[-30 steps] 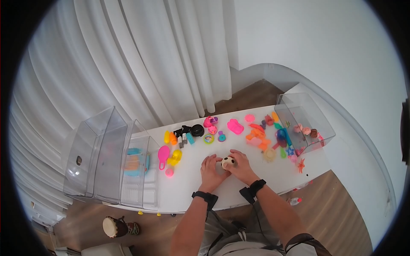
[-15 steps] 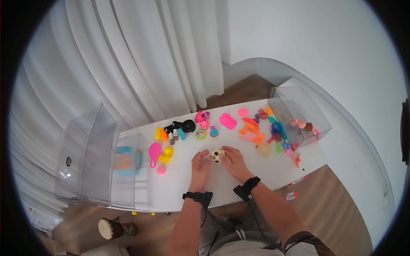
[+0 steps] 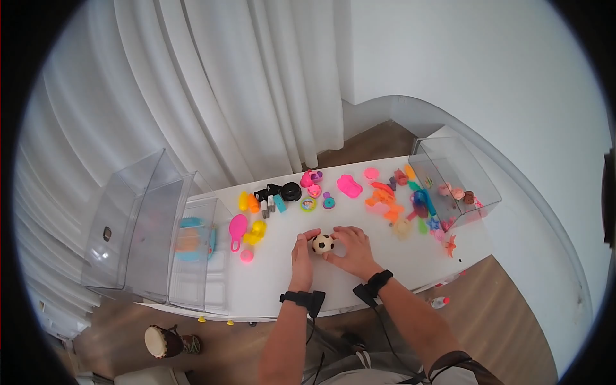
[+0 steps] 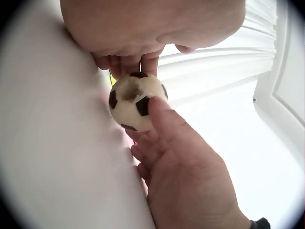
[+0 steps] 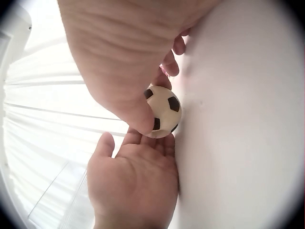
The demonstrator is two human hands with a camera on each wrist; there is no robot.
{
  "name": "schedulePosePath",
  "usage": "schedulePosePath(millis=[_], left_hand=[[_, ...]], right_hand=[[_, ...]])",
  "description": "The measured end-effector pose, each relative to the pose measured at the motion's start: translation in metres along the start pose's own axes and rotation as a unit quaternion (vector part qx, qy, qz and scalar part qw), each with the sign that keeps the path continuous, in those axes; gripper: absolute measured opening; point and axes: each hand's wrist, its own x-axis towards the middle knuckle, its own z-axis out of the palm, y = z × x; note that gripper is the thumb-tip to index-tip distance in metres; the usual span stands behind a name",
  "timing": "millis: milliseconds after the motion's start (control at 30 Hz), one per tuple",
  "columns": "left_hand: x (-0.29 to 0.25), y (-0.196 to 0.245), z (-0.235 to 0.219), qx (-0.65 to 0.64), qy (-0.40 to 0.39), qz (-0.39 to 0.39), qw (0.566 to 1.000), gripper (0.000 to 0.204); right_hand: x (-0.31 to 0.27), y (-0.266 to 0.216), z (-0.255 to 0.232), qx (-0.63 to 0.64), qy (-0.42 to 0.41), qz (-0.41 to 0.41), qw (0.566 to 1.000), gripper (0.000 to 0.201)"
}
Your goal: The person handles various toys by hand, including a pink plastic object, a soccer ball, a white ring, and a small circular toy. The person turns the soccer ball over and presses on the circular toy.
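Note:
A small toy soccer ball, cream with black patches, is between both hands over the white table. My right hand pinches it, its thumb on the near side and fingers curled behind. My left hand stands on its edge with the palm turned to the ball, and in the right wrist view its fairly straight fingers reach to the ball's underside. A round hole or dent shows in the ball in the left wrist view.
Clear bins stand at the left, one with a blue toy. Another clear bin at the right holds small toys. Along the far side lie a pink hand mirror, yellow duck, black toy, pink mould and orange pieces.
The ball has turned and shifted left over the table, still in the right hand's grip. My left hand has gone from lying palm down beside it to standing on edge. The head view swayed slightly.

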Motion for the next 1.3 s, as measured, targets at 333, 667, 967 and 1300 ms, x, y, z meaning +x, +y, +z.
schedulePosePath(millis=[333,667,967,1300], left_hand=[[0.004,-0.008,-0.010,-0.034,0.018,-0.012,0.999,0.070],[0.001,0.001,-0.002,-0.008,0.048,0.013,0.999,0.073],[0.005,-0.020,0.000,0.198,-0.057,0.031,0.978,0.074],[0.001,-0.008,-0.001,-0.036,0.009,-0.029,0.999,0.070]], right_hand=[[0.018,0.001,-0.024,0.163,0.058,-0.006,0.985,0.060],[0.023,-0.036,-0.077,0.256,0.051,-0.018,0.965,0.073],[-0.002,-0.029,0.008,0.229,-0.012,-0.053,0.972,0.060],[-0.011,-0.044,-0.032,0.081,-0.096,-0.104,0.987,0.048]])
